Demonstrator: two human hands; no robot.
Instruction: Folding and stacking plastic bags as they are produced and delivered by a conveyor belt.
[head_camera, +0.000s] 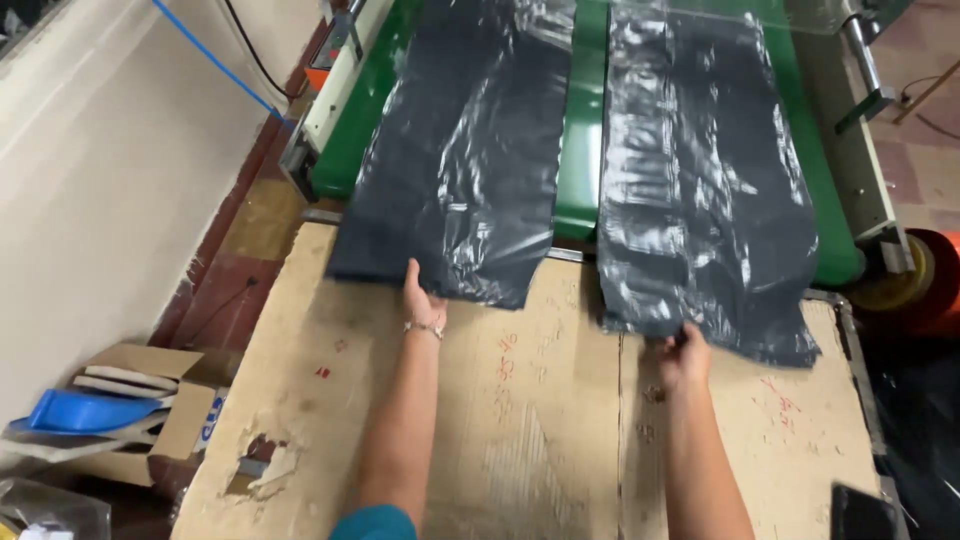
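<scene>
Left hand (422, 297) flat, open, under left bag (460, 150); right hand (684, 352) pinching right bag (700, 180) (both dark, glossy) over cardboard surface (540, 420).

Glossy black bags (470, 170), green machine bed (582, 150), brown cardboard worktop (540, 420) with red marks, blue scoop (80, 410).

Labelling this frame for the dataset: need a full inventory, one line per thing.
black plastic bag stacks: 2, glossy black, left and right, lying from the green bed onto the cardboard
machine bed: 1, green, top centre
cardboard sheet: 1, tan, torn at lower left, covering the table
cardboard box: 1, brown, floor at left, blue item inside
blue cable: 1, along the left wall
bracelet: 1, left wrist
left hand: under the left stack's edge
right hand: gripping the right stack's edge
</scene>
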